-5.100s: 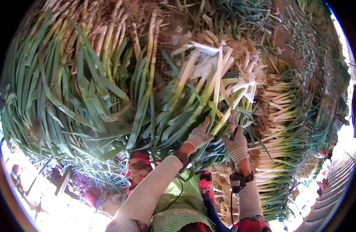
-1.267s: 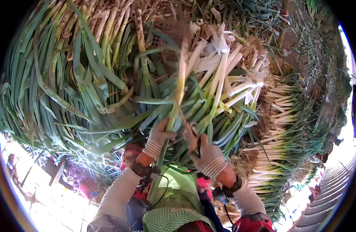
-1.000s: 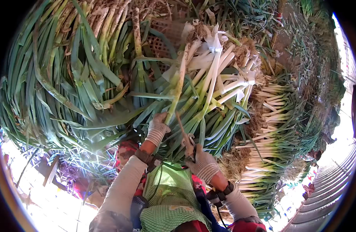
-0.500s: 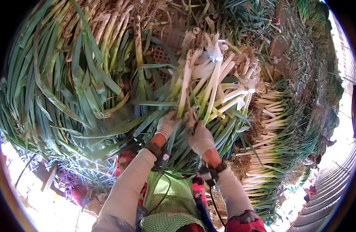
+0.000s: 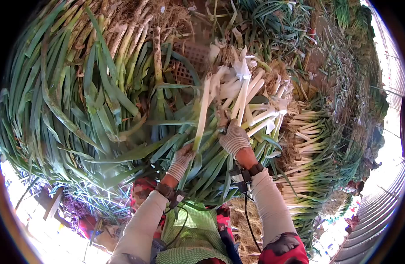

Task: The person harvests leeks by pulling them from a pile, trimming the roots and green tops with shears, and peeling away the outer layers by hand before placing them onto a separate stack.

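Note:
In the head view a leek (image 5: 203,110) with a clean white shaft points away from me, its green part in my left hand (image 5: 181,162). That hand wears a knitted glove and its fingers are closed around the leaves. Just to the right, my gloved right hand (image 5: 236,140) is closed on a short brownish-grey thing (image 5: 221,119), whose kind I cannot make out. Peeled leeks (image 5: 244,94) lie in a heap beyond my right hand, with torn white skin (image 5: 242,66) at their root ends.
Unpeeled leeks (image 5: 92,88) with long green leaves are piled on the left. Rows of white-stemmed leeks (image 5: 306,149) lie on the right. A brown perforated crate (image 5: 189,59) shows behind, and leaf scraps (image 5: 339,66) cover the ground at the upper right.
My left hand has drawn down and slightly left with the leek. My right hand has moved up and to the right with the brownish-grey thing. The leek's shaft now looks whiter.

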Action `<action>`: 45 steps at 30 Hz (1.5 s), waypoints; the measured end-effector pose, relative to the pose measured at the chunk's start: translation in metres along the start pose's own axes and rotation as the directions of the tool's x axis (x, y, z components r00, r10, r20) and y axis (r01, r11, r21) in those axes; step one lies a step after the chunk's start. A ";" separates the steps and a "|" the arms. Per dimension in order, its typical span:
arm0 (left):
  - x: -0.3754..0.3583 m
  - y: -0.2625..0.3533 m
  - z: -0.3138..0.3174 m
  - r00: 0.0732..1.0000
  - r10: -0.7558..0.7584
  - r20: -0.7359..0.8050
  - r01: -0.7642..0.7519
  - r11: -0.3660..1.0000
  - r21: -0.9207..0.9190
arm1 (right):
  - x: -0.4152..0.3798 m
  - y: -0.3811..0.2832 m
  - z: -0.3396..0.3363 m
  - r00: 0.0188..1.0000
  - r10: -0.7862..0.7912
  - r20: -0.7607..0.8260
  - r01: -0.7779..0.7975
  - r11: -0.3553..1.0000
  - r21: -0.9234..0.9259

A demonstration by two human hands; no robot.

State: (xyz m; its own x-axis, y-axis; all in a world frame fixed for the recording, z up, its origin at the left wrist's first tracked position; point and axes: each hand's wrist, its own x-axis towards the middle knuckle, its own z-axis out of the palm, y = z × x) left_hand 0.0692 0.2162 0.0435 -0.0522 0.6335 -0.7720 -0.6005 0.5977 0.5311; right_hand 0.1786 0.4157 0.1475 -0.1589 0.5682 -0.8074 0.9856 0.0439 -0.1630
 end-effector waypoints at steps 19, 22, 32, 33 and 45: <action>-0.054 -0.021 0.109 0.977 0.142 0.157 -0.205 0.822 0.532 | -0.070 0.081 -0.022 0.973 0.219 -0.066 -0.213 0.973 0.094; -0.027 -0.027 0.116 0.942 0.293 0.162 -0.327 0.705 0.629 | -0.079 0.099 -0.013 0.975 0.214 -0.062 -0.205 0.971 0.122; 0.060 0.070 -0.032 0.738 0.636 -0.223 -0.060 0.391 0.918 | -0.066 0.016 0.025 0.977 -0.141 0.159 0.106 0.972 0.208; 0.070 0.090 -0.044 0.688 0.649 -0.324 0.161 0.299 0.941 | -0.071 0.000 0.036 0.946 -0.250 0.204 0.216 0.960 0.176; 0.104 0.102 -0.059 0.720 0.458 -0.522 0.457 0.254 0.853 | -0.003 -0.062 0.056 0.980 -0.187 0.065 0.174 0.969 0.174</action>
State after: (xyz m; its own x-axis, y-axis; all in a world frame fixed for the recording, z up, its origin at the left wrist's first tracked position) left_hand -0.0445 0.3147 -0.0031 -0.7290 0.4736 -0.4942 0.5043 0.8598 0.0801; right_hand 0.1149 0.3651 0.1285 -0.3440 0.4957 -0.7975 0.9178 -0.0019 -0.3971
